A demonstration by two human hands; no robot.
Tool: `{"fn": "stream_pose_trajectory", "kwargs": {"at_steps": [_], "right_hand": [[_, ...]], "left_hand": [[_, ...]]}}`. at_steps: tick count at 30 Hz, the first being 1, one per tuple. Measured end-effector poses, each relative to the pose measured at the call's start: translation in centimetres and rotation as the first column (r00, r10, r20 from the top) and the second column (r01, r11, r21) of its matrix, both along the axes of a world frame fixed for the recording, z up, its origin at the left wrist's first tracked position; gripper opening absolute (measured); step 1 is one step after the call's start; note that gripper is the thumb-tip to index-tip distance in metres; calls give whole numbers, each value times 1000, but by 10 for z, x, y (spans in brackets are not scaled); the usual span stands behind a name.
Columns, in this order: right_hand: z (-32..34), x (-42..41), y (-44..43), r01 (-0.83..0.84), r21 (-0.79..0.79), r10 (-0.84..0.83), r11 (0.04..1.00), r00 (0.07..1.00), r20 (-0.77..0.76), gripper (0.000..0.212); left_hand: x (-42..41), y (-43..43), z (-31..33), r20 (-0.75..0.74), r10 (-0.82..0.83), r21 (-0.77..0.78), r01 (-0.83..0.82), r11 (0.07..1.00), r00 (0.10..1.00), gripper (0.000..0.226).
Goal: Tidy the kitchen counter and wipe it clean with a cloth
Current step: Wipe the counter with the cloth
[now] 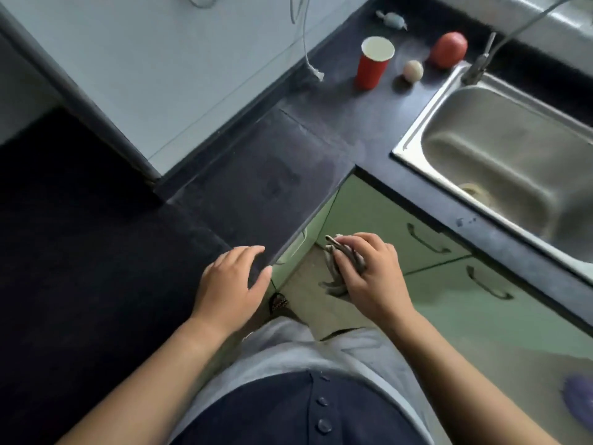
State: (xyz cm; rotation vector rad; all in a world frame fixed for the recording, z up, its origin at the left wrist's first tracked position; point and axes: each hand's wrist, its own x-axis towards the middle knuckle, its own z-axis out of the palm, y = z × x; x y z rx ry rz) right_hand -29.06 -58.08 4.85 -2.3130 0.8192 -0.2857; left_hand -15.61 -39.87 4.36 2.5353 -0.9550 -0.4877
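The person is wearing a dark navy top (282, 415) with a row of small round buttons (322, 401) running down its front; three of them are showing, each catching a little light. Beyond the top's hem a light grey garment (288, 342) is showing as a wide curved band, and whether it is trousers or a skirt is not coming through. The left forearm (150, 367) and the right forearm (465, 364) are showing bare from the edge of the view to the wrists, and the left hand (231, 284) and the right hand (372, 277) are going ungloved. Near the floor a small dark patch with a fine checked pattern (278, 301), possibly footwear, is peeking out
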Motion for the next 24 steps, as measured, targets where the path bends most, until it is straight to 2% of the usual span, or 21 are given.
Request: {"fn": "stream_pose_trajectory", "kwargs": {"at_steps": [3,8,15,20,24], "right_hand": [[8,48,-28,-78,-4,78,997,997,-3,20],[9,125,-51,-307,-33,306,951,952,-8,21],[-15,222,-74,-625,4,622,780,775,-114,28],[-40,258,-79,-715,3,707,699,690,-156,35],[-49,261,-79,-785,34,767,619,594,-244,44]], "left_hand": [[33,-22,6,24,16,20,-17,1000,1000,56],[61,-37,0,27,117,139,-119,983,993,48],[74,-58,-21,61,360,242,-363,900,931,51],[73,-78,-39,100,492,304,-497,813,865,56],[64,-81,-51,85,515,394,-503,769,853,61]]}}
